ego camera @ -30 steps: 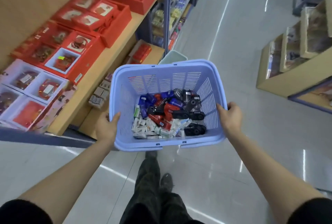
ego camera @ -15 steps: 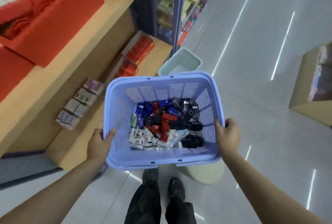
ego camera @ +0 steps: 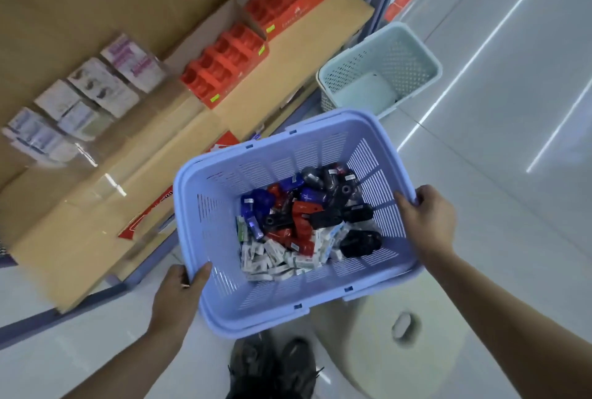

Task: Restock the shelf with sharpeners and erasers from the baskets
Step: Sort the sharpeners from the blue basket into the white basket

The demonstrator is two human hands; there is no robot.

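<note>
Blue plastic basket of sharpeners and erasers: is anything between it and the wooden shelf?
Nothing solid visibly blocks it. The blue plastic basket, gripped by the left hand and right hand, hangs right beside the wooden shelf. A clear glossy sheet seems to cover the shelf's near part; whether it walls it off is unclear.
</note>
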